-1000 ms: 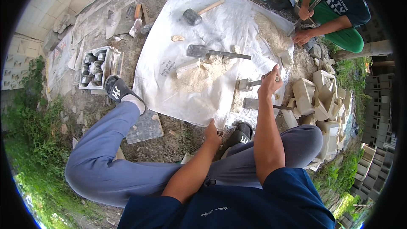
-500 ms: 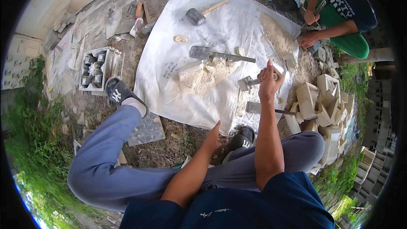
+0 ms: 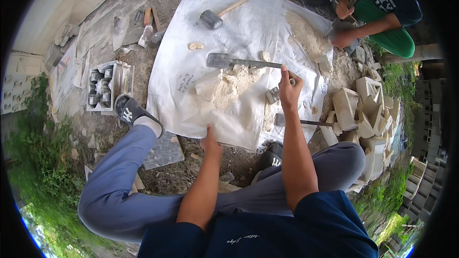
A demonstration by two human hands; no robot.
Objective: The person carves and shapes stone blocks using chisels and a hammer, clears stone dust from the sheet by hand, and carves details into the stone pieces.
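My right hand is closed round the handle of a small hammer; the handle's round end shows above my fist, and its head is beside my knuckles. A long-handled mallet lies just beyond, its shaft end near my index finger. My left hand is at the near edge of the white sheet, one digit stretched over it and the other fingers mostly hidden. On the sheet lie a pale broken block with crumbs and a wooden-handled black mallet.
Another long-shafted tool lies right of my right forearm. Pale hollow blocks are piled at the right. A crate of dark cylinders stands at the left. A co-worker's hand grips a tool at the upper right.
My left hand has moved left and forward to the sheet's edge. My right hand has shifted left, and the hammer's handle looks more upright. The view has shifted slightly.
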